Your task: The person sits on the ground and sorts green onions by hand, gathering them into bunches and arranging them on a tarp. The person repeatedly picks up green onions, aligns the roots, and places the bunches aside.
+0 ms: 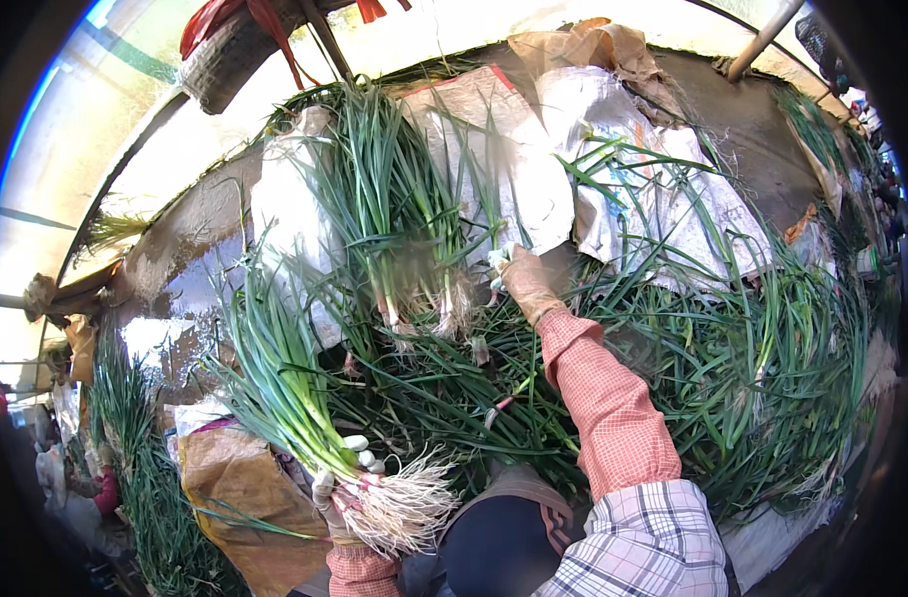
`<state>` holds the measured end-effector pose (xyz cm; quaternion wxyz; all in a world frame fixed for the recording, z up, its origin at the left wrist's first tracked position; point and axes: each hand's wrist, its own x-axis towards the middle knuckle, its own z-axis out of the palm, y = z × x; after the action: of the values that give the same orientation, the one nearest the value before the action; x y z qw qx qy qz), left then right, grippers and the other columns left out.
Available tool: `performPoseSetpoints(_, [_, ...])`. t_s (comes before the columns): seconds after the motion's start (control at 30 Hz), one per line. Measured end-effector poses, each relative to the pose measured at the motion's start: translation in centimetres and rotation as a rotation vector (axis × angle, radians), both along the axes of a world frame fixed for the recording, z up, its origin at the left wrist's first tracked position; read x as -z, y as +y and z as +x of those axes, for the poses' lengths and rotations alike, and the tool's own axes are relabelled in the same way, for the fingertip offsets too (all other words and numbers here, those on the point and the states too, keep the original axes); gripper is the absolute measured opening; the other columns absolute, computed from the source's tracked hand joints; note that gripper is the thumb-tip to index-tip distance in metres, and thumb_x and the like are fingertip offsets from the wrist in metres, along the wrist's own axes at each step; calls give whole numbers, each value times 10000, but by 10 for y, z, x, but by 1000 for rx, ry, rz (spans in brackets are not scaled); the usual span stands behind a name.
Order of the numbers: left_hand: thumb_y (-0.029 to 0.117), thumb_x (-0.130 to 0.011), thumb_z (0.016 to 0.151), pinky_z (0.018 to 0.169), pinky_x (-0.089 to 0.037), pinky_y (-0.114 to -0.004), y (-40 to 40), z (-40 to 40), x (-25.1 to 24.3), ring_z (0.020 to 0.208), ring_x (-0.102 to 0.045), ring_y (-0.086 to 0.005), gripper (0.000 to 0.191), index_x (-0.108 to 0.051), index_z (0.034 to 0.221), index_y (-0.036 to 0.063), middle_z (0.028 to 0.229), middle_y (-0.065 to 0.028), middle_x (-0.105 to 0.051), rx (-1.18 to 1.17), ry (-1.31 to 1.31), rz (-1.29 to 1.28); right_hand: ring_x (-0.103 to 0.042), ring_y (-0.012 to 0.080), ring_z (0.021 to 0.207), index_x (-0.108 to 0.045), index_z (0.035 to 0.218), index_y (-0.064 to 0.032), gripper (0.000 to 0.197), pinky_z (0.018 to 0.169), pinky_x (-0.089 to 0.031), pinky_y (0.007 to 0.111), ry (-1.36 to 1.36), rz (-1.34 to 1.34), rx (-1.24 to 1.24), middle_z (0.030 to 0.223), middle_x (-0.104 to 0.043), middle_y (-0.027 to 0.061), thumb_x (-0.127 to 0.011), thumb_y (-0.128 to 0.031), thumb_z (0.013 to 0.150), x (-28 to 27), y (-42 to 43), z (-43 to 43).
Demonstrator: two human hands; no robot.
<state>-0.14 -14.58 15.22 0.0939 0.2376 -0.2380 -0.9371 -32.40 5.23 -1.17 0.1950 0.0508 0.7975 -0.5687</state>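
Observation:
My left hand, in a glove, is closed around the base of a bunch of green onions, with white roots hanging to the right and leaves pointing up and left. My right hand, also gloved, is stretched forward with its fingers closed at the base of a few green onion stalks. Left of it, another pile of green onions lies over white sacks, roots towards me. Loose green onions and leaves cover the ground between my hands.
White woven sacks lie ahead, and a brown sack is at lower left. A large heap of green onions spreads on the right. Another person is at the far left, beside more green onions. A wooden pole stands at upper right.

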Motion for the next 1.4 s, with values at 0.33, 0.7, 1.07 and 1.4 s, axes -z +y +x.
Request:
performPoseSetpoints(0.33, [268, -608, 883, 924, -496, -416, -17, -16, 40, 1033, -573, -257, 746, -213, 1450, -13, 1298, -222, -497, -148, 101, -30, -641, 373, 806, -541, 1109, -9, 422, 698, -500, 415, 166, 292, -48, 847, -649, 210, -660, -321, 850, 25, -13, 29])
performPoseSetpoints(0.7, [321, -568, 890, 996, -439, -452, -38, -2, 53, 1291, -433, -379, 800, -129, 1480, 7, 1444, -281, -336, -58, 218, 270, -641, 360, 921, -583, 1108, 8, 492, 822, -502, 408, -38, 364, -439, 986, -658, 222, -650, -401, 842, -41, -64, 44])
performPoseSetpoints(1.07, [396, -556, 867, 1034, -397, -535, 0, 3, 30, 1190, -504, -426, 760, -266, 1439, -12, 1243, -275, -546, -41, 65, 118, -625, 393, 691, -431, 1139, 46, 492, 595, -479, 454, 169, 112, -1040, 804, -623, 229, -576, -358, 899, -80, -58, 197])
performPoseSetpoints(1.4, [341, -574, 851, 835, -536, -540, -2, 9, 46, 844, -652, -378, 617, -458, 1243, -122, 911, -263, -649, -154, -130, 93, -661, 211, 773, -591, 1067, -19, 495, 705, -518, 327, -200, 43, -760, 875, -667, 149, -661, -457, 849, -119, -65, 130])
